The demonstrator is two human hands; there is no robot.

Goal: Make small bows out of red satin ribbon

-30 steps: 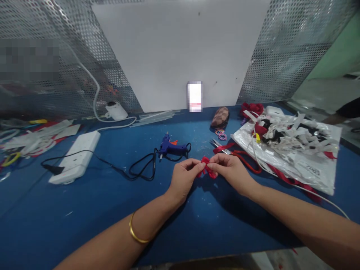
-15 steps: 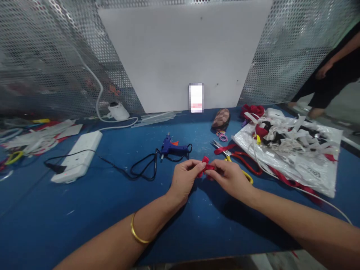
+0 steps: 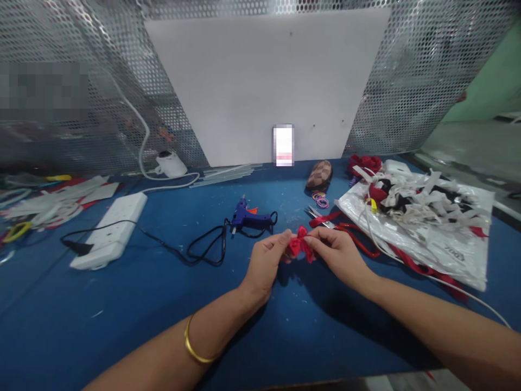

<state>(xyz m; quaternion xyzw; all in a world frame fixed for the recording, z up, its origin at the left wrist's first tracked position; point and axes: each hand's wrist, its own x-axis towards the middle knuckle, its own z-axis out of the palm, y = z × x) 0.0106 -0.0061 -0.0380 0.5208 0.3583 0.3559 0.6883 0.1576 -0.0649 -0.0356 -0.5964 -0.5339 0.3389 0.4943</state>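
Red ribbon bow looks wider than before, pinched by the left hand and right hand; scraps sit on the plastic bag.

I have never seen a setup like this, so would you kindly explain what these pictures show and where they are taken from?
There is no robot here: you are looking through a camera worn on a person's head, facing forward and down. The left hand and right hand are bare, and between them they hold a small, gathered red piece, seemingly ribbon or fabric. On the blue table beyond them lies a blue glue gun. To the left is a white power strip; to the right are red-handled scissors and a white plastic bag with pale scraps on top.
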